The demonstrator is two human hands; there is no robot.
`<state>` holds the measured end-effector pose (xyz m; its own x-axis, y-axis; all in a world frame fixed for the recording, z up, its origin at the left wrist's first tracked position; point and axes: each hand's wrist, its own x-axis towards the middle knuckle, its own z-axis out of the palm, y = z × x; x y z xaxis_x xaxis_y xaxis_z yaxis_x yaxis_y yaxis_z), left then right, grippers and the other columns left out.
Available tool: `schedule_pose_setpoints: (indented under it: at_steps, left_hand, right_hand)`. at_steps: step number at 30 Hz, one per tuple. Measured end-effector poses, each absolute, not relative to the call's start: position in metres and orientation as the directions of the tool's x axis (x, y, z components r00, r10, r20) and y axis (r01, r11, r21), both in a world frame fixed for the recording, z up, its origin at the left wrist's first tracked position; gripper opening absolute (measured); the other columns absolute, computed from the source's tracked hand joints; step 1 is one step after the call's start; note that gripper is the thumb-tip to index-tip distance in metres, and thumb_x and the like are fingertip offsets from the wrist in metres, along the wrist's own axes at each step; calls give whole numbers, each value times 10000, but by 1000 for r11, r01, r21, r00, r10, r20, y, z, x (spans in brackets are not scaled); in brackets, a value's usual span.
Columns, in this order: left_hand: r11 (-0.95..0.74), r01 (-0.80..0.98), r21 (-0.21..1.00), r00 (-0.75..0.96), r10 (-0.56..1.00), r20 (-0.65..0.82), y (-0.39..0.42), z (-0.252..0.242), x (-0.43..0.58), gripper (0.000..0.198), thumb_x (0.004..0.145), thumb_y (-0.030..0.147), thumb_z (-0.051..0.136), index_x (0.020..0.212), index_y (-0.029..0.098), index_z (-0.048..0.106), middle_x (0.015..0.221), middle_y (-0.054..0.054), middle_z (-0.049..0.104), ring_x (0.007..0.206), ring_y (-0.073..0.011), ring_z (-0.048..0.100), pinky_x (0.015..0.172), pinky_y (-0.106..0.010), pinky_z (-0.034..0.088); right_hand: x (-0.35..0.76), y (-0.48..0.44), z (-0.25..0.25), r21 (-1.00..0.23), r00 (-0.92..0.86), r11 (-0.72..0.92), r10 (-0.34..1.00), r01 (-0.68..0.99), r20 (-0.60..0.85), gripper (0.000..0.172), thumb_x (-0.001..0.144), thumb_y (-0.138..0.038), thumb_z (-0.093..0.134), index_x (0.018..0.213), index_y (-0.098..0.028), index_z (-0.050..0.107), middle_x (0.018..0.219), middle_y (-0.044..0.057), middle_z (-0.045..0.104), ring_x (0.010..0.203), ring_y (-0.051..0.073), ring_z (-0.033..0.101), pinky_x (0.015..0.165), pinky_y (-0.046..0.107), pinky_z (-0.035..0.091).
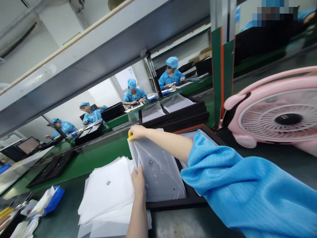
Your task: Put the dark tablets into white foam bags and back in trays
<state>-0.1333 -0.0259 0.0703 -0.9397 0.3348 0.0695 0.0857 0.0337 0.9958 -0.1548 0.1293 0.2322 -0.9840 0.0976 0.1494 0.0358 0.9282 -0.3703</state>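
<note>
A translucent plastic bag [160,168] with a small printed recycling mark stands tilted over a black tray [173,204]. My right hand [137,133], a yellow cover on a fingertip, reaches across and pinches the bag's upper left corner. Lower down, my left hand [138,178] grips the bag's left edge, thumb on the near face. Whether a flat item lies inside the bag I cannot tell. Left of my left hand lies a loose stack of white bags [107,190], the top one with the same mark.
Stacked black trays [173,117] stand behind my hands. A pink fan [277,112] is at the right. On the left are a blue box [53,200] and a dark tray [53,167]. A shelf [99,56] hangs overhead. Several blue-clad people [135,96] work across the line.
</note>
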Motion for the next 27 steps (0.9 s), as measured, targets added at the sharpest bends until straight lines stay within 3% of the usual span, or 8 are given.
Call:
schedule_pose_setpoints:
  at_steps: [3,9,12,15,19,21,25,27]
  left_hand:
    - [31,110,993,-933,349,92,-28,67,-134,451,711,465,556,981,104,585,982,-126,661,954,-240,604,837,-325,460]
    - [54,181,982,-918,367,149,-31,68,-131,387,748,442,515,926,107,595,952,-122,661,933,-231,602,844,-320,449]
    - [39,185,982,-913,376,157,-33,71,-128,391,746,431,513,953,111,600,971,-112,662,955,-225,597,853,-307,445]
    - [39,171,985,-910,388,142,-34,74,-126,414,743,430,505,985,106,594,988,-116,658,959,-230,596,841,-309,449]
    - [57,141,988,-916,387,108,-33,72,-126,447,730,443,494,984,89,593,1000,-138,653,962,-246,592,838,-327,448]
    - [60,144,988,-921,374,112,-33,70,-126,447,724,445,504,976,88,599,989,-136,655,966,-246,590,848,-326,444]
    - [46,189,981,-916,368,159,-33,69,-126,425,730,453,519,952,100,600,964,-121,661,955,-236,592,850,-314,441]
    - [42,192,981,-910,382,161,-34,69,-126,431,735,466,515,949,100,592,957,-125,662,933,-234,599,836,-315,448]
  right_hand:
    - [-166,123,238,-416,-970,909,111,12,214,225,652,-299,642,858,-222,689,902,8,684,838,179,616,640,224,435]
    - [-179,124,248,-479,-942,878,159,-2,296,386,801,-269,453,1162,-190,563,1117,46,622,900,128,603,687,190,448]
    - [-185,115,250,-456,-974,890,98,-6,203,352,647,-329,656,975,-202,667,938,30,681,786,164,621,632,220,452]
    - [-188,108,260,-425,-986,905,82,12,147,277,495,-222,758,764,-183,701,775,32,688,719,195,621,630,245,450]
    - [-186,119,282,-429,-918,902,207,46,338,366,734,-245,583,1093,-174,600,1097,90,625,1048,229,549,852,297,421]
    - [-181,125,282,-445,-921,896,183,11,345,437,738,-338,603,1147,-188,565,1153,80,598,1088,215,530,890,291,413]
    - [-175,124,256,-522,-991,852,45,-28,126,340,450,-274,805,751,-160,697,781,25,689,731,174,635,698,238,485]
    - [-177,123,249,-592,-993,805,42,-33,113,177,481,-175,777,623,-140,678,621,8,663,582,140,613,609,220,484]
